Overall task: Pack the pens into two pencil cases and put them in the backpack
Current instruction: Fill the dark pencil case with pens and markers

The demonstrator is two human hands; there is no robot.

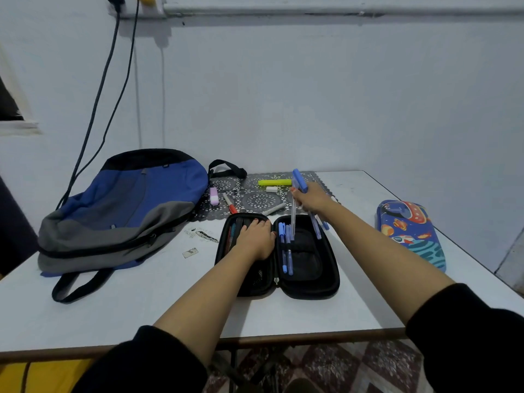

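Black case open near table edge; right hand grips pens.

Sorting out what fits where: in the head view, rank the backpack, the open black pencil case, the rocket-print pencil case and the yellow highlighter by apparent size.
1. backpack
2. open black pencil case, spread flat
3. rocket-print pencil case, closed; near the frame edge, so margin unsure
4. yellow highlighter

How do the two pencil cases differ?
The black pencil case lies open; the printed pencil case is closed. The black one is plain, the printed one shows rockets and planets. The left hand rests on the black one; nothing touches the printed one. Both lie on the table.
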